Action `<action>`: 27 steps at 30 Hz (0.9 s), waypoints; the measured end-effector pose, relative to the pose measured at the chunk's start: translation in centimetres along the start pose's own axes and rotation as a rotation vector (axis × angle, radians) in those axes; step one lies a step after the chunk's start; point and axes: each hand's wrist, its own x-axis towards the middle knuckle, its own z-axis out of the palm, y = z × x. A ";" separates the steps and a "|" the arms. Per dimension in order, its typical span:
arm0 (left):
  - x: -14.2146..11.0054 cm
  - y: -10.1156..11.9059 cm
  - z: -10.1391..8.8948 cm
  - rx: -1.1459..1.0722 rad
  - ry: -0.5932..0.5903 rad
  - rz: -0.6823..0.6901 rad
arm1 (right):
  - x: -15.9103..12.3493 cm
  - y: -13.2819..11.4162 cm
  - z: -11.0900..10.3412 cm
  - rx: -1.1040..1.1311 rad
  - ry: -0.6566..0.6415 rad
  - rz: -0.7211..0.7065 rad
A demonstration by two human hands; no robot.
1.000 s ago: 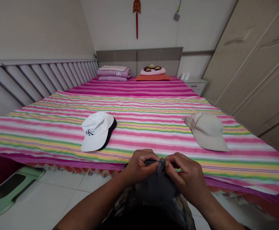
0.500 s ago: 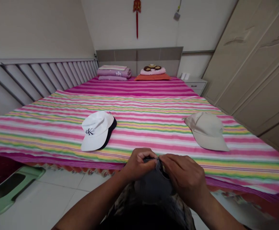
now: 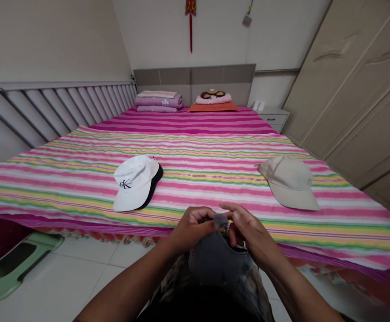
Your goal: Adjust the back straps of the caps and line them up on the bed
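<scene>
Handling, head view: probably adjusting the strap end (image 3: 220,219) of what looks like a dark gray cap (image 3: 213,261), held low before the body, at the near edge of the bed (image 3: 201,165).
Left hand (image 3: 195,229): fingers closed, pinching the dark gray cap right beside the strap end.
Right hand (image 3: 253,235): fingers partly spread and bent about the other side of the strap end; gripping or merely touching, cannot tell.
Next move: seems to call for a steady left pinch and a finer right one, guiding the strap end without twisting the fabric.
In the way: fingers and strap end covering any fastening; details too small and blurred to read.
White cap (image 3: 133,179): lying on the bed to the left, on top of a mostly hidden black cap (image 3: 157,181).
Beige cap (image 3: 290,181): lying on the bed to the right, well apart from the white cap.
Far end: folded purple bedding (image 3: 158,103) and orange cloth (image 3: 211,108) before the headboard (image 3: 195,78).
Floor: green stool (image 3: 10,273) near the bed, off to the left.
</scene>
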 end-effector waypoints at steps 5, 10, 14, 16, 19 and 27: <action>-0.3 0.6 -0.9 -0.043 0.074 -0.072 | 0.6 0.2 -1.6 -0.137 0.056 -0.024; -1.5 1.0 -2.8 -0.114 0.312 0.088 | 2.7 -0.4 -2.5 0.091 0.277 -0.089; -3.3 2.3 -5.1 -0.167 0.481 0.139 | 4.5 -1.0 -0.7 0.229 0.233 -0.102; -4.3 3.7 -6.5 -0.204 0.556 0.144 | 5.5 -1.3 0.9 0.205 0.159 -0.119; -4.9 6.7 -9.4 -0.183 0.671 0.214 | 8.0 -2.2 3.6 0.211 0.113 -0.181; 0.9 15.1 -23.7 0.375 0.874 0.148 | 20.5 -6.2 11.9 0.274 0.053 -0.156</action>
